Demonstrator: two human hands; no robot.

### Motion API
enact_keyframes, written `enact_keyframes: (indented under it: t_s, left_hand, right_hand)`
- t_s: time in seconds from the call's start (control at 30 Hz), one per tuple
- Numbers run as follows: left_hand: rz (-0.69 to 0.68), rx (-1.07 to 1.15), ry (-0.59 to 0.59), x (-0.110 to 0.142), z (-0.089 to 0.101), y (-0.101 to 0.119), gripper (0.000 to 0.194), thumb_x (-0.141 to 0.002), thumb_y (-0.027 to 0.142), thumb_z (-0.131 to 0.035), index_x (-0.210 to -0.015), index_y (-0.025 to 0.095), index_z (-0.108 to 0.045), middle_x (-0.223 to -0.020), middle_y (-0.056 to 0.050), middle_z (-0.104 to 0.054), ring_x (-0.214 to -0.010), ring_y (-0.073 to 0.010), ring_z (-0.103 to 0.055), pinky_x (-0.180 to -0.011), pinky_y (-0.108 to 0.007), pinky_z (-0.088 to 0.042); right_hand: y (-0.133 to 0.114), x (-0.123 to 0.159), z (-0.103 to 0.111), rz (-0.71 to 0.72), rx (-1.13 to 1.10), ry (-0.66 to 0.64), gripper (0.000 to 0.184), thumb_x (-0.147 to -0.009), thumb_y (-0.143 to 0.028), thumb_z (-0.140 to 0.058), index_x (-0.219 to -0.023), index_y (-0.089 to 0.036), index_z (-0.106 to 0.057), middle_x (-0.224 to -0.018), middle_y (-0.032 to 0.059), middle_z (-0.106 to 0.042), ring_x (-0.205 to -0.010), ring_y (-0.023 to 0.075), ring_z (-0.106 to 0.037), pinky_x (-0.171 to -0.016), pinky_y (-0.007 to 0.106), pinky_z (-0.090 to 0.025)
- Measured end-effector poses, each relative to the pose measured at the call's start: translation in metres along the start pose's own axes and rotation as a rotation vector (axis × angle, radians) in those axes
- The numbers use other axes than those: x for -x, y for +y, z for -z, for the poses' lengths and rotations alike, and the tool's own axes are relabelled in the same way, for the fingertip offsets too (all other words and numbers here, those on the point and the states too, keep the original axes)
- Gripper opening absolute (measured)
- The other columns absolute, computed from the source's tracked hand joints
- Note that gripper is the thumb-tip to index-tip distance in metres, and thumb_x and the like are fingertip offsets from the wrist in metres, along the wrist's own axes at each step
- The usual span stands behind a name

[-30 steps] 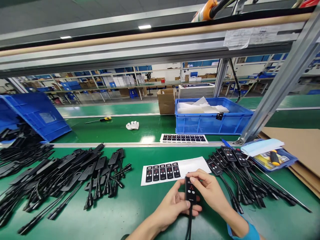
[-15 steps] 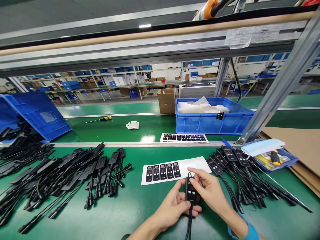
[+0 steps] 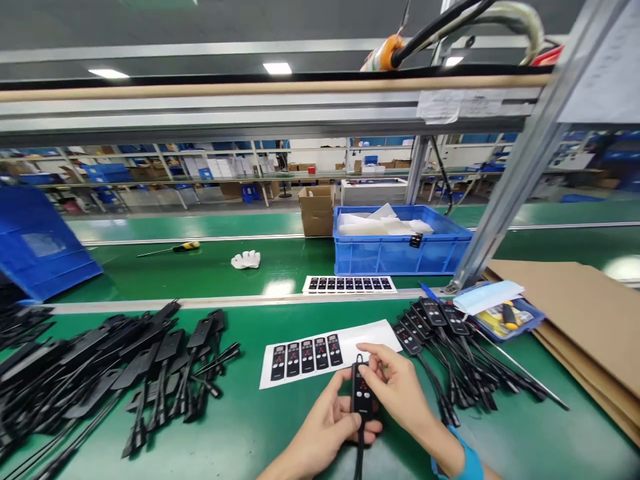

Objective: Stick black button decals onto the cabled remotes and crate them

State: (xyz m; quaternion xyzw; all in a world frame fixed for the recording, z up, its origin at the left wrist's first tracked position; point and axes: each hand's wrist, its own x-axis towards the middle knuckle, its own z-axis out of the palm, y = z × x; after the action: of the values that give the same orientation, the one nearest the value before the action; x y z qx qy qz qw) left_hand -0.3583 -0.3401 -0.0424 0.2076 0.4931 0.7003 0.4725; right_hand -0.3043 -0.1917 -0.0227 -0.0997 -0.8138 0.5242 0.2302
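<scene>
A black wired controller (image 3: 362, 392) with a loop on top, red marks and white buttons on its face is in front of me. My left hand (image 3: 333, 423) is closed around its lower body from the left, the thumb near the cable end. My right hand (image 3: 395, 383) grips the upper end, with the thumb on the face and the index finger stretched past the top. Just behind lies a white label sheet (image 3: 373, 333), bearing several black controller stickers (image 3: 307, 356) on its left part. Cables hang down from the controller toward me.
Black controllers without face labels (image 3: 135, 353) are heaped at left; labelled ones (image 3: 434, 312) lie at right. Behind are another sticker sheet (image 3: 350, 285), a blue bin (image 3: 395, 257), a screwdriver (image 3: 185, 247) and a white glove-like piece (image 3: 246, 260). A metal post (image 3: 510, 193) rises at right beside cardboard (image 3: 590, 313).
The camera view has shifted, so the scene sits farther left and slightly lower. Both hands keep hold of the controller, the right thumb still on its upper face.
</scene>
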Motion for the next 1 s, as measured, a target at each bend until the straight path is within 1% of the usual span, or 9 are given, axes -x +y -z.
enact_keyframes:
  t_s: [0.13, 0.23, 0.4, 0.5, 0.6, 0.67, 0.77, 0.87, 1.0]
  left_hand:
    - [-0.046, 0.039, 0.023, -0.001, 0.004, -0.004, 0.068, -0.071, 0.035, -0.075, -0.122, 0.023, -0.033, -0.096, -0.011, -0.067, -0.083, -0.0242, -0.068, -0.075, -0.035, -0.052]
    - [-0.035, 0.047, 0.047, 0.000, 0.003, 0.002, 0.069, -0.070, 0.033, -0.076, -0.123, 0.022, -0.032, -0.100, -0.014, -0.068, -0.085, -0.0269, -0.068, -0.078, -0.038, -0.052]
    - [0.029, 0.178, 0.173, -0.001, 0.000, 0.013, 0.072, -0.073, 0.045, -0.071, -0.129, 0.020, -0.032, -0.098, -0.013, -0.070, -0.080, -0.0286, -0.069, -0.073, -0.039, -0.053]
    - [0.004, 0.264, 0.240, -0.003, -0.001, 0.016, 0.075, -0.070, 0.042, -0.075, -0.132, 0.022, -0.036, -0.100, -0.012, -0.070, -0.085, -0.0277, -0.068, -0.071, -0.036, -0.054]
    - [-0.027, 0.313, 0.316, -0.004, -0.003, 0.016, 0.083, -0.067, 0.037, -0.078, -0.136, 0.023, -0.035, -0.103, -0.010, -0.070, -0.093, -0.0279, -0.067, -0.076, -0.037, -0.055]
    - [-0.053, 0.300, 0.358, -0.005, -0.003, 0.014, 0.087, -0.065, 0.036, -0.080, -0.137, 0.024, -0.033, -0.108, -0.011, -0.068, -0.094, -0.0286, -0.066, -0.077, -0.038, -0.055]
    - [-0.085, 0.240, 0.392, -0.007, 0.000, 0.006, 0.090, -0.063, 0.038, -0.081, -0.137, 0.022, -0.034, -0.114, -0.011, -0.065, -0.088, -0.0280, -0.067, -0.075, -0.040, -0.057]
    - [-0.101, 0.182, 0.379, -0.008, 0.004, -0.002, 0.090, -0.061, 0.047, -0.080, -0.135, 0.021, -0.036, -0.111, -0.011, -0.066, -0.087, -0.0272, -0.067, -0.072, -0.040, -0.057]
    - [-0.095, 0.141, 0.353, -0.010, 0.006, -0.006, 0.088, -0.059, 0.052, -0.079, -0.131, 0.020, -0.040, -0.109, -0.011, -0.066, -0.090, -0.0276, -0.065, -0.069, -0.038, -0.056]
  right_hand:
    - [-0.004, -0.003, 0.001, 0.029, 0.130, 0.068, 0.030, -0.076, -0.022, -0.060, -0.105, -0.022, -0.066, -0.073, -0.0010, -0.050, -0.060, 0.0126, -0.047, -0.056, 0.025, -0.041]
    - [-0.002, -0.004, 0.000, -0.016, 0.137, 0.108, 0.035, -0.071, -0.024, -0.065, -0.106, -0.022, -0.064, -0.085, 0.0017, -0.053, -0.066, 0.0137, -0.049, -0.059, 0.026, -0.043]
    - [0.003, -0.001, -0.013, -0.042, -0.040, -0.089, 0.040, -0.072, -0.024, -0.066, -0.111, -0.022, -0.060, -0.090, 0.0014, -0.062, -0.072, 0.0147, -0.053, -0.063, 0.025, -0.045]
    - [0.003, 0.004, -0.021, -0.057, -0.199, -0.218, 0.067, -0.061, -0.019, -0.075, -0.123, -0.025, -0.053, -0.096, 0.0005, -0.062, -0.072, 0.0144, -0.055, -0.061, 0.024, -0.047]
    - [0.003, 0.009, -0.023, -0.107, -0.389, -0.356, 0.098, -0.055, -0.023, -0.080, -0.140, -0.029, -0.032, -0.114, 0.0046, -0.058, -0.078, 0.0167, -0.059, -0.058, 0.023, -0.050]
    - [0.002, 0.010, -0.021, -0.075, -0.357, -0.374, 0.084, -0.071, -0.032, -0.071, -0.143, -0.027, -0.029, -0.115, 0.0064, -0.059, -0.083, 0.0186, -0.060, -0.062, 0.025, -0.051]
    - [-0.002, 0.011, -0.017, 0.030, -0.173, -0.258, 0.045, -0.092, -0.034, -0.041, -0.136, -0.024, -0.043, -0.108, 0.0061, -0.064, -0.089, 0.0191, -0.060, -0.076, 0.030, -0.050]
    - [-0.008, 0.011, -0.017, 0.088, -0.071, -0.189, 0.035, -0.093, -0.027, -0.038, -0.124, -0.023, -0.053, -0.099, 0.0042, -0.066, -0.086, 0.0187, -0.060, -0.080, 0.031, -0.048]
    - [-0.008, 0.011, -0.020, 0.103, 0.009, -0.180, 0.030, -0.092, -0.022, -0.037, -0.116, -0.020, -0.056, -0.099, 0.0051, -0.066, -0.085, 0.0182, -0.060, -0.079, 0.030, -0.048]
